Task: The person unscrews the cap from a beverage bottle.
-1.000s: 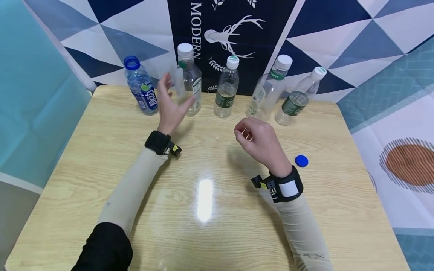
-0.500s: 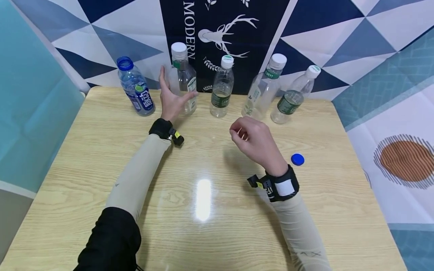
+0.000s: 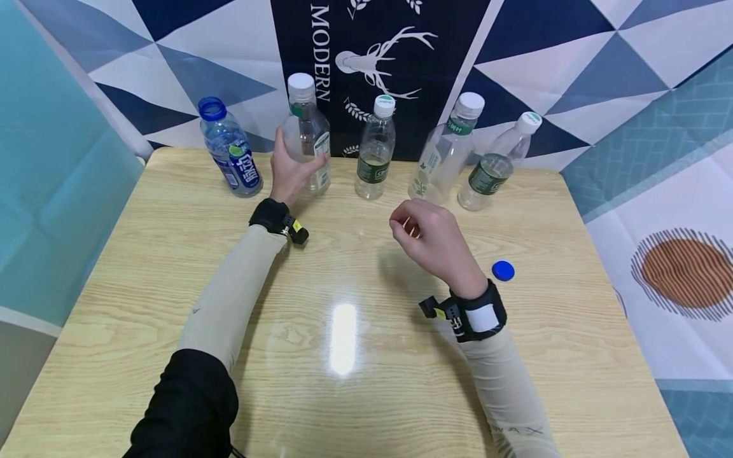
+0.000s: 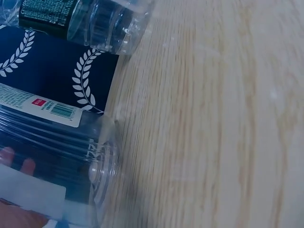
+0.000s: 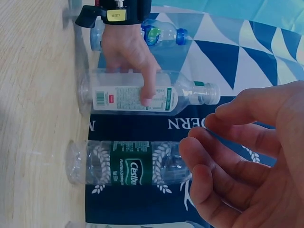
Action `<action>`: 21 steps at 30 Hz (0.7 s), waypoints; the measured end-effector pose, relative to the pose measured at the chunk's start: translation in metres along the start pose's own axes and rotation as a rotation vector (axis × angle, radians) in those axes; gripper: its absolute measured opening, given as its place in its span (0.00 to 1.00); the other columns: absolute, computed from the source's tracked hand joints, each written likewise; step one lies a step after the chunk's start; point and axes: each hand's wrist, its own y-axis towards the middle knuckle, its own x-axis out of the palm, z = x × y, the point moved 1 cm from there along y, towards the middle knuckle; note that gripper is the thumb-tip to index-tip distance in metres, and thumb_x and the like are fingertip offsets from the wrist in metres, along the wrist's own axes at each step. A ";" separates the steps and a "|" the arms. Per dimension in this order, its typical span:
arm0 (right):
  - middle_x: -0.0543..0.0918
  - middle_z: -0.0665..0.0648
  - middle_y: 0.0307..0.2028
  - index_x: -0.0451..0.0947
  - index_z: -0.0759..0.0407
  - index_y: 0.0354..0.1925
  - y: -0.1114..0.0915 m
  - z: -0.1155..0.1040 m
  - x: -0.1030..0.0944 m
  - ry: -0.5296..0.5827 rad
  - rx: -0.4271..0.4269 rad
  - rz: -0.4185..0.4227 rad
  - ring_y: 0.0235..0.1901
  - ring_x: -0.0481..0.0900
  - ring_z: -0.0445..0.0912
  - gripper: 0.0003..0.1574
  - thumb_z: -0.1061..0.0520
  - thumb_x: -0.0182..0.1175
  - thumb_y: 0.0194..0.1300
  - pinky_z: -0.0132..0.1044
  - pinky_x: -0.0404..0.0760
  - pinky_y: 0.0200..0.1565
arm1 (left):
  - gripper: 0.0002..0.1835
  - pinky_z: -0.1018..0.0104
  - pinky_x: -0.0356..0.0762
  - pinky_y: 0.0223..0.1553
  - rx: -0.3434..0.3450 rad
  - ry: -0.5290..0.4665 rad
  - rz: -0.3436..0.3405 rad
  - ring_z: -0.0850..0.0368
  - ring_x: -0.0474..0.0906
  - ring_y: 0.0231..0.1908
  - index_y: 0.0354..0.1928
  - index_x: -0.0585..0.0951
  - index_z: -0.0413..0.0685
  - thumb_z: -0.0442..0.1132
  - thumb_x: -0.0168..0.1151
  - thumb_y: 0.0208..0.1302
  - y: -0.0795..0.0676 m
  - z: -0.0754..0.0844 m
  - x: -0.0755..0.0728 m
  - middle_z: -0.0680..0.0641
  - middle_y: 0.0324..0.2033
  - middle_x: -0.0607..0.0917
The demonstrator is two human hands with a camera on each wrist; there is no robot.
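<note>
My left hand (image 3: 291,173) grips a clear plastic bottle (image 3: 315,130) with a white cap, which stands upright at the back of the table. In the right wrist view, the thumb lies across the bottle's white label (image 5: 128,99). Through the clear wall (image 4: 42,128) in the left wrist view, fingertips show on its far side. My right hand (image 3: 439,240) hovers above the table with loosely curled fingers and holds nothing. Nearest to it is a tall clear bottle (image 3: 441,159) with a white cap, just behind the knuckles.
A capless blue bottle (image 3: 231,152) stands to the left of the gripped bottle. A small green-labelled bottle (image 3: 375,159) stands in the middle, and a similar one (image 3: 491,172) at the right. On the wooden table (image 3: 275,356) lies a blue cap (image 3: 503,270). A patterned cloth (image 3: 229,44) hangs behind.
The left hand has reached forward and right, and its fingers have closed round the white-capped bottle. The right hand stays where it was; the view has shifted slightly.
</note>
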 end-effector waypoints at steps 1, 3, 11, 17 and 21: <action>0.85 0.54 0.31 0.84 0.59 0.36 0.000 0.000 0.000 -0.001 0.000 0.000 0.30 0.80 0.44 0.05 0.60 0.61 0.69 0.37 0.79 0.34 | 0.52 0.54 0.72 0.68 0.004 0.015 0.002 0.52 0.72 0.67 0.76 0.63 0.56 0.49 0.78 0.48 0.000 0.000 -0.001 0.46 0.70 0.74; 0.85 0.54 0.31 0.84 0.59 0.36 0.000 0.001 0.001 -0.003 -0.002 0.003 0.29 0.80 0.44 0.05 0.60 0.61 0.69 0.37 0.79 0.34 | 0.51 0.53 0.73 0.67 0.020 0.044 0.003 0.52 0.73 0.66 0.75 0.64 0.56 0.49 0.79 0.47 -0.001 0.000 -0.003 0.46 0.69 0.76; 0.85 0.55 0.32 0.84 0.59 0.37 0.000 0.004 0.000 -0.011 0.008 0.008 0.29 0.80 0.45 0.05 0.61 0.61 0.69 0.38 0.78 0.33 | 0.49 0.58 0.74 0.65 0.094 0.160 -0.052 0.56 0.76 0.63 0.73 0.67 0.61 0.45 0.79 0.46 -0.010 0.008 -0.014 0.50 0.66 0.79; 0.85 0.55 0.32 0.84 0.60 0.37 0.000 0.004 -0.001 -0.009 0.018 0.012 0.30 0.80 0.45 0.05 0.61 0.61 0.69 0.38 0.78 0.33 | 0.49 0.55 0.78 0.61 0.127 0.194 -0.097 0.52 0.78 0.62 0.73 0.67 0.57 0.44 0.80 0.46 -0.024 0.016 -0.024 0.45 0.63 0.82; 0.85 0.55 0.32 0.84 0.60 0.37 0.001 0.005 -0.001 -0.005 0.018 0.012 0.30 0.80 0.45 0.05 0.61 0.61 0.69 0.38 0.79 0.33 | 0.50 0.54 0.78 0.61 0.153 0.190 -0.127 0.50 0.79 0.60 0.73 0.68 0.54 0.42 0.81 0.45 -0.035 0.020 -0.030 0.44 0.62 0.82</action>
